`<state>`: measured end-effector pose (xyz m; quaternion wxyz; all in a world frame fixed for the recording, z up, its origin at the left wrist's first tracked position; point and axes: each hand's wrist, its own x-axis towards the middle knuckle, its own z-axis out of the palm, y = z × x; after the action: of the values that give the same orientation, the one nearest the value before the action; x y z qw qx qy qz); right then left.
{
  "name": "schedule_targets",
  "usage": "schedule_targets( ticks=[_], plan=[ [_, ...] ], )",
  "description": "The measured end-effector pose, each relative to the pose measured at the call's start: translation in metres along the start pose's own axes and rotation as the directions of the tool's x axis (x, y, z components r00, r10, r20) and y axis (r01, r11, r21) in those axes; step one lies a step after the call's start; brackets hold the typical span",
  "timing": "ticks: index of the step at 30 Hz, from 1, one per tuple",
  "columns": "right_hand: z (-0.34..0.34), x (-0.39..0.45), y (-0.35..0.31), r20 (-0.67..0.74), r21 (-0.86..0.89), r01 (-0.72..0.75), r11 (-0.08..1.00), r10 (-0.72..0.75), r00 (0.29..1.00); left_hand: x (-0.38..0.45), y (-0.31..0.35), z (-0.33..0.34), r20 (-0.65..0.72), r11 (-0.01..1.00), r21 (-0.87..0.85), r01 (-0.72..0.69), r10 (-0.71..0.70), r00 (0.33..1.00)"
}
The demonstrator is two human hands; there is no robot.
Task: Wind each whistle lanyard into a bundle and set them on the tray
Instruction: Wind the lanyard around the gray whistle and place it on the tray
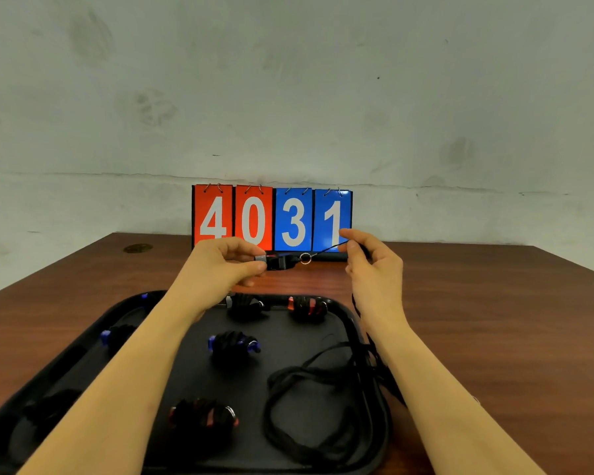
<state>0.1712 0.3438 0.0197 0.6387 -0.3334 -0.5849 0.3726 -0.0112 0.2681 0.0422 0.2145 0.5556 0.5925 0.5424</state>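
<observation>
While left hand [228, 260] pinches, whistle [277, 261] lies crosswise, ring seemingly rightward.

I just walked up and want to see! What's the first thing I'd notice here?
The big flip scoreboard at the table's far edge, reading 4 0 in red and 3 1 in blue. Just before it, the left hand pinches a black whistle while the right hand holds its lanyard above the black tray.

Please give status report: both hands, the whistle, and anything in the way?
Left hand pinches black whistle; right hand pinches its lanyard near the ring. Lanyard unwound, slack trailing onto tray. Wound bundles on tray; nothing blocking.
</observation>
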Motion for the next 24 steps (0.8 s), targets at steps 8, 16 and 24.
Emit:
schedule_targets(
  ticks=[8,16,24],
  plan=[
    [0.005,-0.003,0.002,0.065,0.003,-0.023,1.000,0.023,0.998,-0.004,0.007,0.004,0.195,0.834,-0.522,0.177,-0.085,0.977],
    [0.030,-0.026,0.006,0.386,-0.177,0.206,0.962,-0.125,0.914,-0.004,0.001,0.021,0.152,0.752,-0.628,0.198,-0.131,0.980],
    [0.029,-0.031,0.002,0.548,-0.302,0.298,0.906,-0.091,0.831,-0.003,-0.002,0.025,-0.075,0.943,-0.328,0.045,-0.074,0.994]
  ],
)
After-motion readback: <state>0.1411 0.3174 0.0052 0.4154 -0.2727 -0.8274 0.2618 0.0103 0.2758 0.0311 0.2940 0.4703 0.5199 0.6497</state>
